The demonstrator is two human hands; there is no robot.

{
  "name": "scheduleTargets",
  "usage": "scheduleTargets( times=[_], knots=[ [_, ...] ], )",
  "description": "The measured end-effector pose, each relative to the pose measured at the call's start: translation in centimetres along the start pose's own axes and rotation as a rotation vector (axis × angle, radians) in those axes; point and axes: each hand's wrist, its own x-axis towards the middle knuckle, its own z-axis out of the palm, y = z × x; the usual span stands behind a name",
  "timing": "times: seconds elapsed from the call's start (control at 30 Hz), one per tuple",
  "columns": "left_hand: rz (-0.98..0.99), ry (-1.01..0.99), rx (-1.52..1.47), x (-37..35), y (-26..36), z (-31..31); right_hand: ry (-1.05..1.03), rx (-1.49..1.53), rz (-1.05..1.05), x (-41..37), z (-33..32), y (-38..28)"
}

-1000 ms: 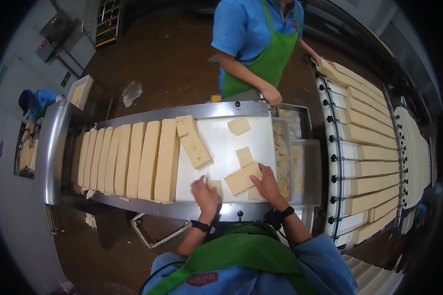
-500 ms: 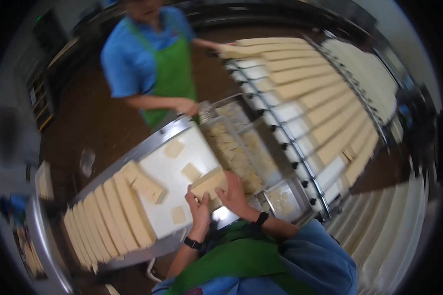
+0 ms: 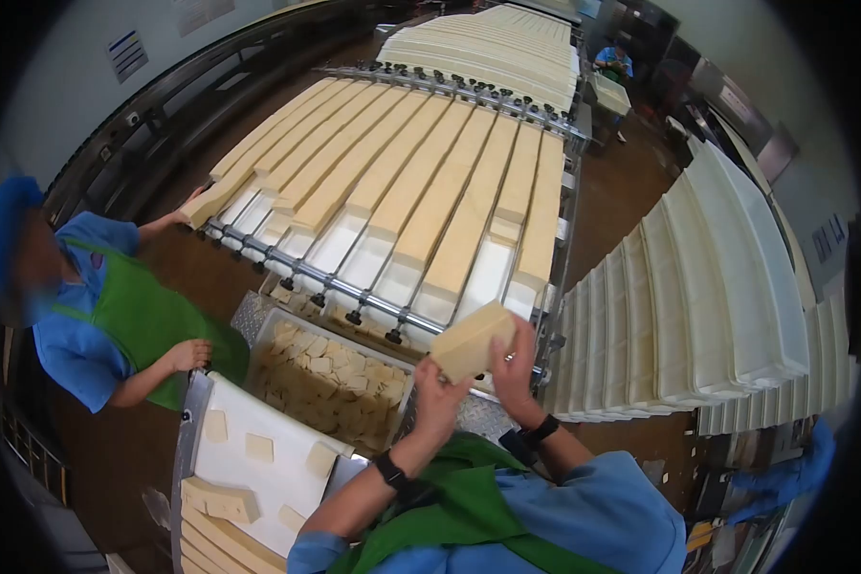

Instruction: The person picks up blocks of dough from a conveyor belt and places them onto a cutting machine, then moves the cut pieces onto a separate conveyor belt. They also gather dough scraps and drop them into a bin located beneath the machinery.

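Observation:
A pale yellow block (image 3: pixel 471 342) is held up between my two hands, near the front edge of the slatted conveyor. My left hand (image 3: pixel 438 397) grips its lower left side. On its right side, my right hand (image 3: pixel 514 365) has its fingers closed round the block. Long pale blocks (image 3: pixel 430 206) lie in parallel lanes on the conveyor beyond. Below left, a white board (image 3: pixel 249 469) carries thin square slices (image 3: pixel 259 447), a short block (image 3: pixel 220 499) and long blocks (image 3: pixel 222 550).
A metal bin (image 3: pixel 404 407) of thin offcuts stands between the board and the conveyor. At the left, a person in a green apron (image 3: pixel 163 311) touches a conveyor block and the board's edge. Stacked white corrugated trays (image 3: pixel 674 287) stand at the right. Another person (image 3: pixel 613 63) is far back.
The view has swung right toward the conveyor. My hands have lifted the block off the board and carried it over to the conveyor's front edge.

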Motion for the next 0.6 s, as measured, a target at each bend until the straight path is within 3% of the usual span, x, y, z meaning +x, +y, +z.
scheduleTargets(
  times=[0.1,0.3,0.4,0.47,0.5,0.53,0.6],
  knots=[
    [-0.156,-0.2,0.021,2.2,-2.5,4.2,0.054,0.055,0.111,3.1,-2.4,5.9],
    [-0.585,-0.213,-0.273,4.8,-5.6,9.6,-0.299,0.037,0.31,8.6,-4.4,11.2],
    [-0.584,-0.159,-0.345,6.5,-5.7,10.1,-0.449,-0.347,-0.098,10.0,-4.4,13.8],
    [-0.699,-0.082,-0.242,7.8,-6.1,10.0,-0.328,-0.521,-0.162,10.3,-4.6,13.3],
    [-0.628,-0.103,-0.286,8.5,-6.9,10.1,-0.264,-0.607,-0.193,10.4,-4.8,12.6],
    [-0.558,-0.123,-0.331,9.1,-7.8,10.4,-0.292,-0.567,-0.066,10.2,-5.0,12.7],
    [-0.509,-0.18,-0.3,9.8,-9.1,10.2,-0.371,-0.533,-0.039,9.2,-5.5,12.0]
  ],
)
